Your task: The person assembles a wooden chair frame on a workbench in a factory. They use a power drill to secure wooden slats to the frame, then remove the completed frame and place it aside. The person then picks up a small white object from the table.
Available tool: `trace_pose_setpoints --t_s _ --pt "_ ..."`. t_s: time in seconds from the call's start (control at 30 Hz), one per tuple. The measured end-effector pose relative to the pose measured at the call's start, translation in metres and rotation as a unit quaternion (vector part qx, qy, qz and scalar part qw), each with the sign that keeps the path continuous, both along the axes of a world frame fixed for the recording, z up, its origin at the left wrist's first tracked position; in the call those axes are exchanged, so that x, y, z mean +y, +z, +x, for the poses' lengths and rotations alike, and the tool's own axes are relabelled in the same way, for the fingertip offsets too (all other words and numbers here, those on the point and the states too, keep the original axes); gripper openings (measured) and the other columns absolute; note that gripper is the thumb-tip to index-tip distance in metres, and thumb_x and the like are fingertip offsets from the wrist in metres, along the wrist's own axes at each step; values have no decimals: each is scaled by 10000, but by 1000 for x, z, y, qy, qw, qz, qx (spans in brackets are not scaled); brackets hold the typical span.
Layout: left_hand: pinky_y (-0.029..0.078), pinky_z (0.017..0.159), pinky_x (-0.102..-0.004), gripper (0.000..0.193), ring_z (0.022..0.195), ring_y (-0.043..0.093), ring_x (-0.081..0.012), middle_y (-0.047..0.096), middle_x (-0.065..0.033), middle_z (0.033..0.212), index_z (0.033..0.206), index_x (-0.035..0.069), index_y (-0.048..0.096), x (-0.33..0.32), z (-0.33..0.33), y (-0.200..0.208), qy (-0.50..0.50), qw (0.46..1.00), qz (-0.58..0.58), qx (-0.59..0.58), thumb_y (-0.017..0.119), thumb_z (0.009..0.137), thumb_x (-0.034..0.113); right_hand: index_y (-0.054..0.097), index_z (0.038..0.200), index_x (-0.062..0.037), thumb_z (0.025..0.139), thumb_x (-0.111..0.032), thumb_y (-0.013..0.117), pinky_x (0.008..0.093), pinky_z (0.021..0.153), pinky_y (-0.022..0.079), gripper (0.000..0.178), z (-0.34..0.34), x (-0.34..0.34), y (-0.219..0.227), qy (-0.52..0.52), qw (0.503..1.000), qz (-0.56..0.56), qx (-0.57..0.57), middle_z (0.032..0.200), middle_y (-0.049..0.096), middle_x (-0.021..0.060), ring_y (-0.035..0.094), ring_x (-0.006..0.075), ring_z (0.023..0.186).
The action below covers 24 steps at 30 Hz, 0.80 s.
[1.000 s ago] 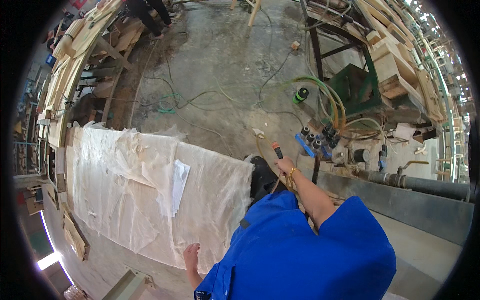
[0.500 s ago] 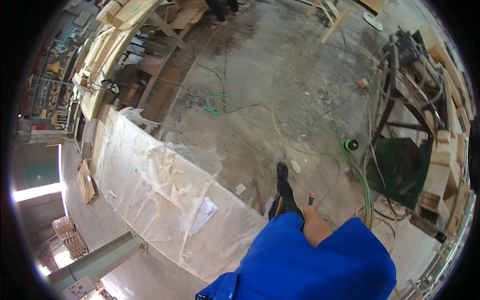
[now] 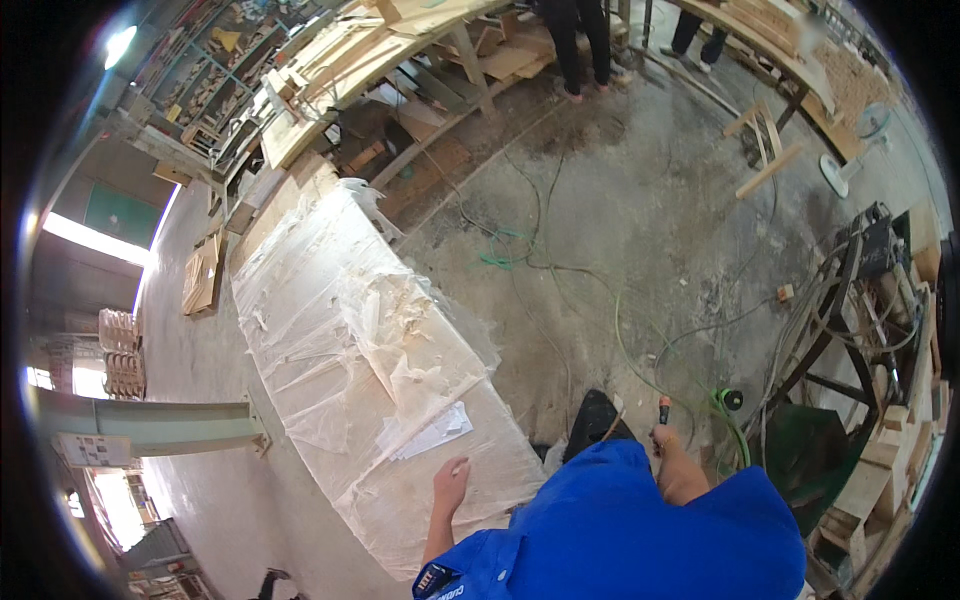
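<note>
My left hand (image 3: 451, 484) is over the near part of a long, low stack or slab wrapped in clear plastic film (image 3: 330, 340), its fingers loosely curled and nothing visible in them. Whether it touches the film, I cannot tell. White paper sheets (image 3: 433, 431) lie under the film just ahead of that hand. On the right, my right hand (image 3: 664, 437) is closed round a slim tool with an orange-and-black end (image 3: 664, 408); its kind is not clear. That hand hangs over the concrete floor, beside my dark shoe (image 3: 593, 422).
Hoses and cables (image 3: 540, 266) trail across the floor, with a green-and-black round item (image 3: 731, 399) to the right. A machine on a dark frame (image 3: 850, 290) stands right. Ahead are a wooden workbench (image 3: 370, 45), an overturned wooden frame (image 3: 768, 150), a fan (image 3: 836, 174) and people's legs (image 3: 578, 45).
My view has tilted up and turned, bringing more of the far benches and people's legs in. My left hand has come into view over the wrapped stack; my right still holds the tool.
</note>
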<state>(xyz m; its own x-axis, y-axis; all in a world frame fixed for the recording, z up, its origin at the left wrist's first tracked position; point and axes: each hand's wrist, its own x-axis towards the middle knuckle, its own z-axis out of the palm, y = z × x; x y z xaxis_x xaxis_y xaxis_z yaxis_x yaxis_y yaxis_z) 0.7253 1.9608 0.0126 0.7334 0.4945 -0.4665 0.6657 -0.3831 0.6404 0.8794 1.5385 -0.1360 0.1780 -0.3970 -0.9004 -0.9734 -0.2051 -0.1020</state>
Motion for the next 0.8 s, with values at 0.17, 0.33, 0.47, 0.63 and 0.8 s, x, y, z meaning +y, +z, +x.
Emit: trace_pose_setpoints --t_s 0.17,0.33,0.47,0.63,0.8 --pt "373 1021 -427 315 1196 482 -362 563 -199 1216 1065 33 630 10 102 -25 -43 977 116 -172 653 797 196 600 944 63 755 -133 652 404 531 522 277 16 -48 8 282 953 -110 14 769 642 152 649 277 618" --pt "240 1092 -480 604 1332 291 -381 361 -236 1404 1289 36 466 21 167 -63 122 957 242 -99 688 774 261 627 935 75 756 -173 633 393 634 498 306 78 -28 33 241 965 -99 33 810 643 163 650 286 710" --pt "104 1104 -563 757 1408 144 -328 231 -209 1484 1386 24 354 -7 216 -64 136 946 291 42 666 773 340 636 898 73 740 -212 662 377 612 480 327 172 -63 6 272 958 -93 -18 783 642 173 634 267 679" --pt "86 1105 -570 758 1427 70 -340 149 -217 1513 1414 -21 270 -2 228 -44 94 925 349 115 596 832 339 667 982 32 793 -98 630 386 548 468 232 238 -61 32 188 982 -5 -33 732 636 148 615 252 648" --pt "151 1084 -544 678 1398 103 -317 168 -199 1493 1405 -7 276 -14 291 -38 34 936 308 169 540 884 337 677 882 33 794 -203 641 397 516 472 254 240 -104 31 47 996 -39 -69 676 633 138 630 257 576"
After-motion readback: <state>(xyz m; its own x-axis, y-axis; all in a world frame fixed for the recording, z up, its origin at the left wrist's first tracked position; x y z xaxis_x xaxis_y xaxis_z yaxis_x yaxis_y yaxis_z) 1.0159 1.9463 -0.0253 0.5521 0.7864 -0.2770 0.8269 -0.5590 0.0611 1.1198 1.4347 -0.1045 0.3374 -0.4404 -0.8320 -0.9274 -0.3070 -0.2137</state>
